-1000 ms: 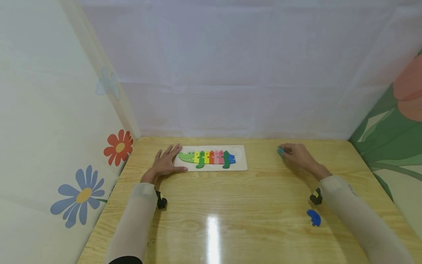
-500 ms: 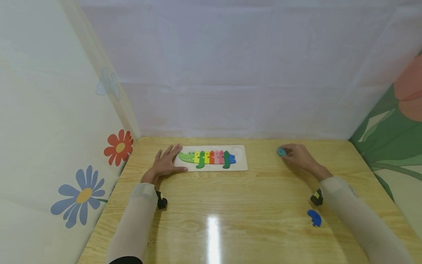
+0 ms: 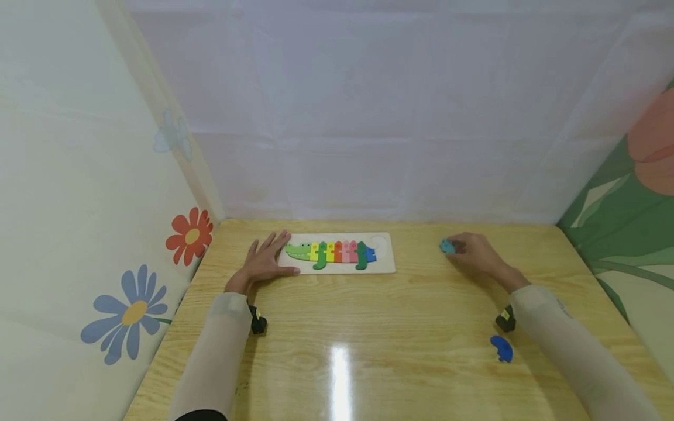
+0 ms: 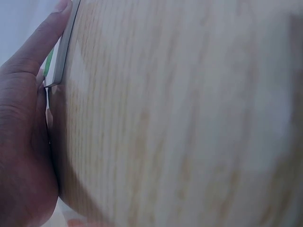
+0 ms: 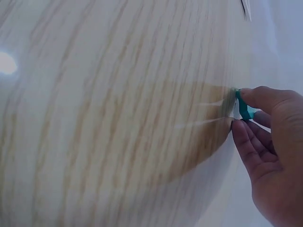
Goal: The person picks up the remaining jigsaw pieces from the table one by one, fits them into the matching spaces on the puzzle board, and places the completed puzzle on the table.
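Observation:
A crocodile puzzle board (image 3: 388, 264) lies flat toward the back of the table, filled with a green head, coloured body pieces and dark green legs. At its right end a round recess shows bare wood. My left hand (image 3: 265, 260) rests on the board's left end with fingers spread and thumb along the near edge. To the right of the board, my right hand (image 3: 476, 252) pinches a small teal puzzle piece (image 3: 447, 246) between thumb and fingers. The right wrist view shows the teal piece (image 5: 245, 109) at the fingertips, close over the table.
A curved blue puzzle piece (image 3: 502, 348) lies on the wooden table (image 3: 400, 327) near my right forearm. White cloth (image 3: 337, 146) hangs behind the table's back edge. Flower-printed panels stand on the left and right sides. A light reflection shines at the front middle.
The teal piece has turned in my right fingers and now shows more of its face, with a slight shift to the left. My left hand and the board have stayed put.

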Tool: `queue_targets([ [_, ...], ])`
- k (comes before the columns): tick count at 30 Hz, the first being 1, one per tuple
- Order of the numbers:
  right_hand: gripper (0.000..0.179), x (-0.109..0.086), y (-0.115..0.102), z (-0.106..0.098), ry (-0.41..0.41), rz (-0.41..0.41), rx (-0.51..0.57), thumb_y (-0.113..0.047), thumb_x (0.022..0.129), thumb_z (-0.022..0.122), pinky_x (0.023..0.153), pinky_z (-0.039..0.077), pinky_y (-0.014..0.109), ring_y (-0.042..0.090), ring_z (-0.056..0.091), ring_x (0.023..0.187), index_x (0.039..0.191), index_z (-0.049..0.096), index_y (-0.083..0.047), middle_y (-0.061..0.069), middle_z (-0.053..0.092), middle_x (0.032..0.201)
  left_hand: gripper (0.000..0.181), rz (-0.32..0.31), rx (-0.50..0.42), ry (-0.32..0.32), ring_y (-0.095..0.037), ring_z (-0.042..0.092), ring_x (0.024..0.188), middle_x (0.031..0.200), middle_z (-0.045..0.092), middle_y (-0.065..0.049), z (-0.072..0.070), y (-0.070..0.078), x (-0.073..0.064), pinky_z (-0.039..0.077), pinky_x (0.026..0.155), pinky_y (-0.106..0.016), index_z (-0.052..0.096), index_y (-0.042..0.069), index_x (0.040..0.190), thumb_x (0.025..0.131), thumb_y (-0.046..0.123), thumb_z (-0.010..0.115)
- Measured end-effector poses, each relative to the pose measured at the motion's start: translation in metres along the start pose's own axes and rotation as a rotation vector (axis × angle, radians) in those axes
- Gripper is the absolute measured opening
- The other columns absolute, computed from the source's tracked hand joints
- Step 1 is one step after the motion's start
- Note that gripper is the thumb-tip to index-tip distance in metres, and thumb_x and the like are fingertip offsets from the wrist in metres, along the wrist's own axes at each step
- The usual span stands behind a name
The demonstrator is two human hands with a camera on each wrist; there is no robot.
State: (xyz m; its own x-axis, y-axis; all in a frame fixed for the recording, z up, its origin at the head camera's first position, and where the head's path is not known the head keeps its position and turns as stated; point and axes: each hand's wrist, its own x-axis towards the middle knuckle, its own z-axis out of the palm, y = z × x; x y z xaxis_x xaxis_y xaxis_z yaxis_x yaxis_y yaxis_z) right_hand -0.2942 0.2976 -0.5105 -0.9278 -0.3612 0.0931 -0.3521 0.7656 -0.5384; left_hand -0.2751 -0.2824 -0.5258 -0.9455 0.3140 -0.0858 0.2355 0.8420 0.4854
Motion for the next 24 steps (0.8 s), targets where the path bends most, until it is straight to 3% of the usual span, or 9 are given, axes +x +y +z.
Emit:
queue_targets([
  [12, 0.043, 0.000, 0.000, 0.000, -0.014, -0.008, 0.003, -0.011, 0.093, 0.082, 0.089, 0.060, 0.057, 0.041, 0.071, 0.101, 0.128, 0.070, 0.010, 0.025, 0.073, 0.114, 0.114, -0.016, 0.001, -0.001, -0.039, 0.004, 0.164, 0.178, 0.013, -0.012, 0.000, 0.000, -0.001, -0.008, 0.126, -0.067, 0.021, 0.012, 0.171, 0.086, 0.060, 0.080],
  [24, 0.055, 0.003, 0.009, -0.008, -0.068, -0.139, 0.055, -0.005, 0.091, 0.083, 0.091, 0.060, 0.058, 0.046, 0.070, 0.108, 0.138, 0.060, 0.012, 0.032, 0.067, 0.129, 0.115, -0.014, 0.006, 0.001, -0.039, 0.004, 0.164, 0.178, 0.013, -0.012, 0.001, -0.001, 0.000, -0.008, 0.126, -0.067, 0.021, 0.012, 0.171, 0.085, 0.062, 0.080],
])
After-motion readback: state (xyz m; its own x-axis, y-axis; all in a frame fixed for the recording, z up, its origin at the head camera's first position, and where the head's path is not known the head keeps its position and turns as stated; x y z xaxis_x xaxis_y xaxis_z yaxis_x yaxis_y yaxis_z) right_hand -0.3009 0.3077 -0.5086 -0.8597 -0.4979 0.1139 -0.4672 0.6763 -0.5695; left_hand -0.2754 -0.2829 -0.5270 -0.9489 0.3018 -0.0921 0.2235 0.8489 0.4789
